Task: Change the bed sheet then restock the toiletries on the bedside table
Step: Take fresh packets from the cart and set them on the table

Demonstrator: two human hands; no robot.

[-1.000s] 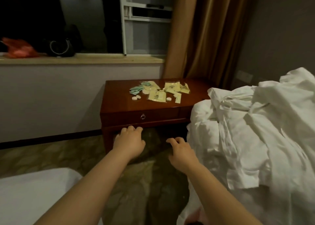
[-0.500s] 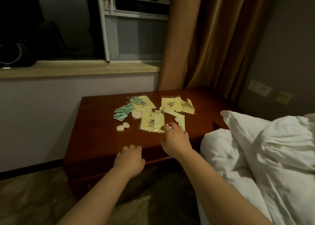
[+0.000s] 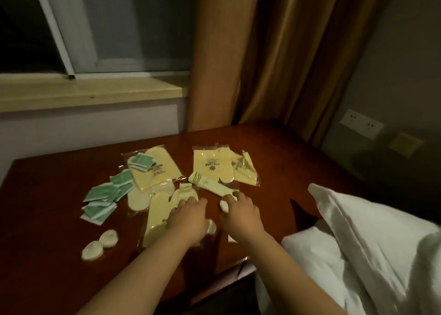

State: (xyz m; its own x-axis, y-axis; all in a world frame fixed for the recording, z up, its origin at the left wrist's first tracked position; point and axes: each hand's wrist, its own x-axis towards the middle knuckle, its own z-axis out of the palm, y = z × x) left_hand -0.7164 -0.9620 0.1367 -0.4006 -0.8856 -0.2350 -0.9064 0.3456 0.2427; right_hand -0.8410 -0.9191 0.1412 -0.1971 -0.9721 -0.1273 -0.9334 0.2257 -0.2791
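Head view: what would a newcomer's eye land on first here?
First the two hands, the left hand resting on a yellow packet and the right hand touching a small white round piece, mid-way along the dark red bedside table. Next, the scattered green sachets to their left. White bedding crowds in at lower right.

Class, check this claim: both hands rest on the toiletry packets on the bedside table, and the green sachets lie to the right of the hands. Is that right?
Not quite. The head view shows the green sachets to the left of the left hand and right hand, not the right. Both hands do rest among the packets on the bedside table.
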